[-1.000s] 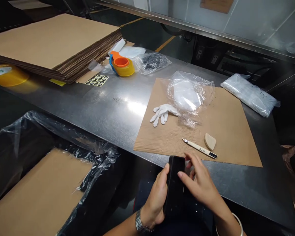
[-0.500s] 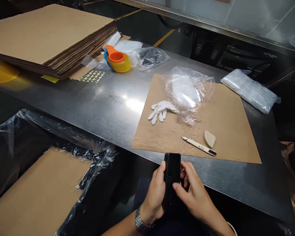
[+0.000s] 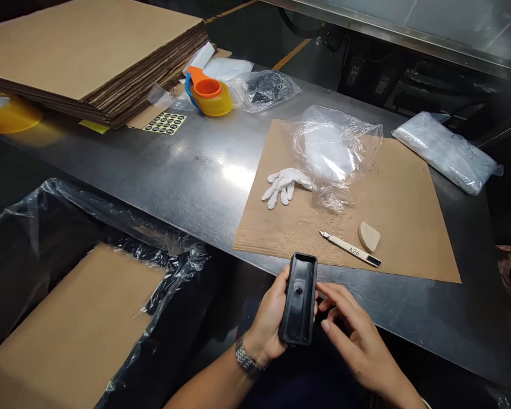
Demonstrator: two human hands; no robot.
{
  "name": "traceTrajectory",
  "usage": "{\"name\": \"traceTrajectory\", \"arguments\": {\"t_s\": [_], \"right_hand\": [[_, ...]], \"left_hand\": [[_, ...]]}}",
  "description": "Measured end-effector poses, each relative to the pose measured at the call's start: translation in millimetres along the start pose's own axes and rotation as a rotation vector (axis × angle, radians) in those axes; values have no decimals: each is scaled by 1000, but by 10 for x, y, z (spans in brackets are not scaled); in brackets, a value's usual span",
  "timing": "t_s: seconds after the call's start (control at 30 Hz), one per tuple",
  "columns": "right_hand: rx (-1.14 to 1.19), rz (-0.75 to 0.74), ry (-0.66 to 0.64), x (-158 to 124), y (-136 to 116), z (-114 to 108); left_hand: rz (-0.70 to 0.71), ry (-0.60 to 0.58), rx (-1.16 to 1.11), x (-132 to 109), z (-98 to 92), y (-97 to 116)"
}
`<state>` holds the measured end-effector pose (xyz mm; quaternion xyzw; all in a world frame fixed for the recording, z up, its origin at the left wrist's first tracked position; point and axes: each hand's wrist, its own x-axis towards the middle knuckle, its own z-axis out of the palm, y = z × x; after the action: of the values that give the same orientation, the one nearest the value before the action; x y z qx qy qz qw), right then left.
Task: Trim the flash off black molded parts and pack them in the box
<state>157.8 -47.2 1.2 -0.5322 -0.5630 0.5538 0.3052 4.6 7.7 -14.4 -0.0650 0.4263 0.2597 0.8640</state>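
My left hand [image 3: 268, 321] grips a black oblong plastic part [image 3: 298, 299] by its left edge, its hollow inner side with a small centre hole facing up. My right hand [image 3: 352, 335] rests against the part's right edge with the fingers loosely spread. Both hands hover at the near edge of the steel table [image 3: 187, 170]. Just beyond them, on a brown cardboard sheet [image 3: 400, 210], lie a thin craft knife [image 3: 350, 249], a small beige wedge [image 3: 369, 236], a white glove [image 3: 284, 184] and a crumpled clear plastic bag [image 3: 334, 153].
A stack of flat cardboard [image 3: 89, 51] fills the far left. Near it sit an orange tape dispenser [image 3: 208, 95], a sticker sheet [image 3: 164, 122], a yellow tape roll [image 3: 6, 111] and bagged items [image 3: 264, 88]. Another clear bag [image 3: 447, 150] lies far right. A plastic-lined box [image 3: 76, 307] stands lower left.
The black part has been turned over in my hands, so its hollow inner side now faces up. My right hand slid off its face to the right edge.
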Motion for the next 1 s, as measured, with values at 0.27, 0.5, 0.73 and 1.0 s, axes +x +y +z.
{"name": "traceTrajectory", "arguments": {"t_s": [0.27, 0.5, 0.73, 1.0], "right_hand": [[-194, -217, 71, -111, -99, 83], [-289, 81, -28, -22, -156, 103], [-377, 166, -176, 32, -212, 81], [-339, 125, -147, 80, -196, 67]], "left_hand": [[-12, -39, -41, -22, 13, 38], [124, 1, 64, -38, 16, -11], [214, 73, 227, -45, 26, -80], [58, 83, 72, -10, 43, -20]]}}
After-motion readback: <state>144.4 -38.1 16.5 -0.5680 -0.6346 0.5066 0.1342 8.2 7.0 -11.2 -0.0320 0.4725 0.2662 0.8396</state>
